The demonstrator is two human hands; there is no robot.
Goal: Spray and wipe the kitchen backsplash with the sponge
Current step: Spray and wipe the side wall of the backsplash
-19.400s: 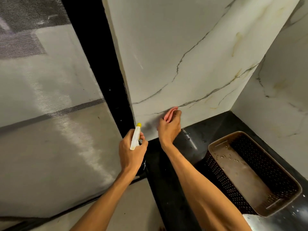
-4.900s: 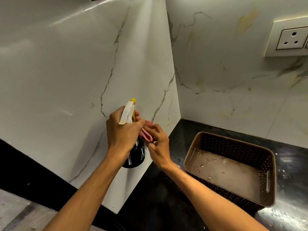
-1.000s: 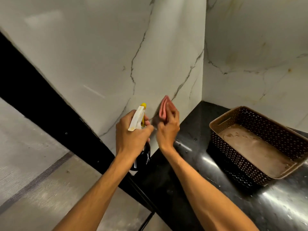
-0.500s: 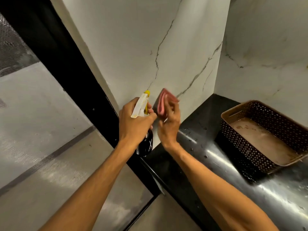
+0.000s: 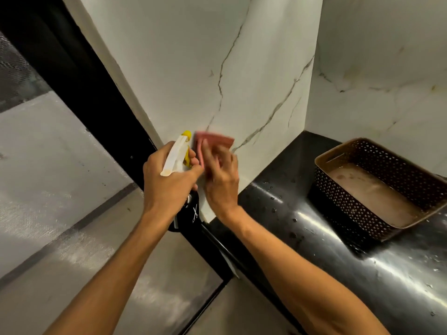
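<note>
Wiping entry: right hand (image 5: 221, 180) holds pink sponge (image 5: 215, 140) on backsplash (image 5: 193, 68), low, at its left edge; left hand (image 5: 169, 180) grips spray bottle (image 5: 176, 153) just beside. Risk: crowded hands may collide, knocking sponge loose.

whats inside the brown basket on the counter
The basket holds nothing that shows: only its bare brown floor with a few darker smudges. Its right corner runs out of frame and the near wall covers a strip of floor, so those parts cannot be checked.
</note>
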